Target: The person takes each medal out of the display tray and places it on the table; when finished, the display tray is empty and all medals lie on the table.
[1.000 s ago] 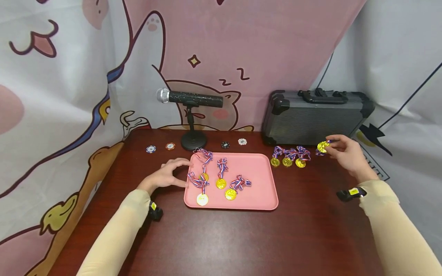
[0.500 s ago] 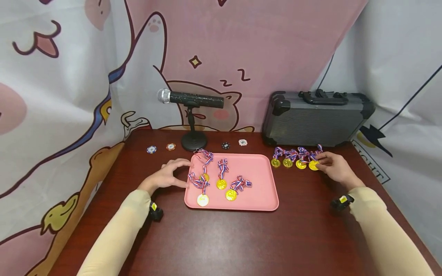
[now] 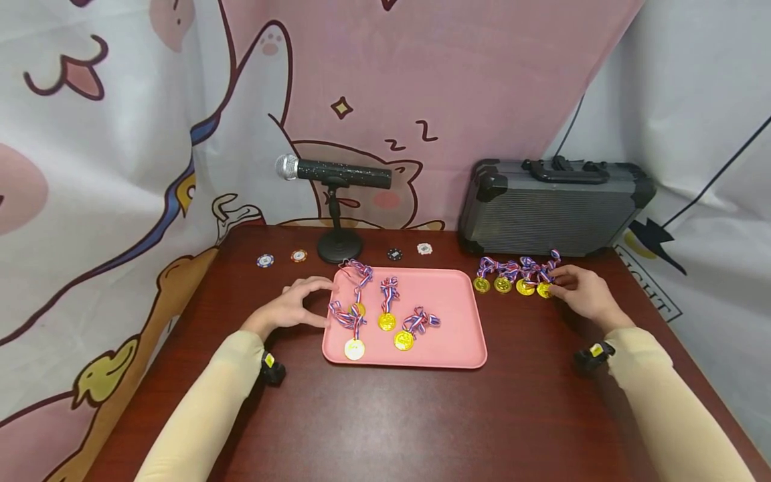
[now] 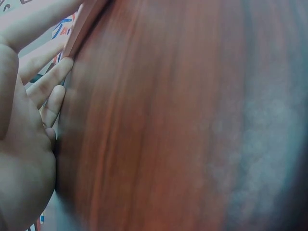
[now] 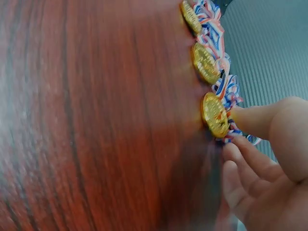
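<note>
A pink tray (image 3: 448, 348) carries several gold medals with red, white and blue ribbons, among them a front medal (image 3: 403, 340). My left hand (image 3: 294, 304) is at its left edge, thumb and fingers spread, fingertips against the rim; in the left wrist view the fingers (image 4: 50, 84) reach the tray's side. To the right, several more medals stand in a row on the table. My right hand (image 3: 581, 294) pinches the rightmost gold medal (image 3: 544, 290) of that row. Its thumb (image 5: 255, 120) lies against the medal's ribbon side in the right wrist view; the far fingertips are partly hidden.
A grey metal case (image 3: 551, 214) stands behind the medal row. A black microphone (image 3: 346, 173) on a round-based stand is behind the tray. Poker chips lie along the back, including a blue one (image 3: 265, 261) and a black one (image 3: 394, 254). Printed curtains hang around the table.
My right hand has brought a raised medal down and left to the row's right end, then shifted it slightly further left. The left hand has stayed at the tray.
</note>
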The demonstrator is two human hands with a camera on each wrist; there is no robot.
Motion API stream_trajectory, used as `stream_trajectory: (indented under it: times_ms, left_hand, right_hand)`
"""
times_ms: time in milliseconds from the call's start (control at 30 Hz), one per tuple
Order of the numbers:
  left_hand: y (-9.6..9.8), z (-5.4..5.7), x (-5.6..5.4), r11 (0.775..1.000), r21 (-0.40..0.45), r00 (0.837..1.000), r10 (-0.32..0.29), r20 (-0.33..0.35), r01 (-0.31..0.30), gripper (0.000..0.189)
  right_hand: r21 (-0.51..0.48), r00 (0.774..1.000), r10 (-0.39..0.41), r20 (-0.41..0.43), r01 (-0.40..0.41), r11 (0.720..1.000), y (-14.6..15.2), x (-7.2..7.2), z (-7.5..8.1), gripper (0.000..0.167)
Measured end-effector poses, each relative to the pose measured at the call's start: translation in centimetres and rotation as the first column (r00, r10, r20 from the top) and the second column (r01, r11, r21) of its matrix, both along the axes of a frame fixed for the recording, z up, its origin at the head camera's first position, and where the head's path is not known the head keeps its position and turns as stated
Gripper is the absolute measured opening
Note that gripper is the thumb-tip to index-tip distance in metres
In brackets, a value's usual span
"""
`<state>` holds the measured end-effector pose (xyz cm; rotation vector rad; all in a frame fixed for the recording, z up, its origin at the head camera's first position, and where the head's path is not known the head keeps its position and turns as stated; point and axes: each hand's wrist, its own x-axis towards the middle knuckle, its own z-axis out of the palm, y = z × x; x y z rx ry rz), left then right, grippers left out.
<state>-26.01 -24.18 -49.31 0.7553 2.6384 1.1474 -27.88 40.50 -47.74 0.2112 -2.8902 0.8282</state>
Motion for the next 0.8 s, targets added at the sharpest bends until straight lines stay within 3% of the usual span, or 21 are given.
stream_trajectory:
  times_ms: [200, 367, 467, 600, 800]
  left_hand:
    - [0.0, 0.1, 0.0, 1.000, -0.005, 1.000, 0.000, 0.003, 0.000, 0.076]
    - [-0.1, 0.0, 0.0, 1.000, -0.011, 1.000, 0.007, 0.003, -0.007, 0.077]
    - [-0.1, 0.0, 0.0, 1.000, -0.011, 1.000, 0.011, 0.018, -0.011, 0.077]
    - [0.0, -0.1, 0.0, 1.000, -0.017, 1.000, 0.015, 0.027, -0.014, 0.077]
    - [0.0, 0.1, 0.0, 1.000, -0.015, 1.000, 0.016, 0.026, -0.015, 0.077]
  right_hand:
    - [-0.045, 0.996, -0.020, -0.088, 0.016, 0.999, -2.0, 1.0, 1.6, 0.032]
    - [-0.157, 0.991, 0.102, -0.082, -0.114, 0.981, -6.4, 1.6, 2.5, 0.030]
    - [-0.295, 0.974, 0.224, -0.026, -0.222, 0.930, -9.4, 2.1, 2.6, 0.031]
    - [-0.445, 0.930, 0.364, 0.046, -0.307, 0.841, -13.1, 2.9, 2.7, 0.035]
    - [-0.445, 0.872, 0.488, 0.043, -0.421, 0.791, -17.9, 4.1, 2.6, 0.031]
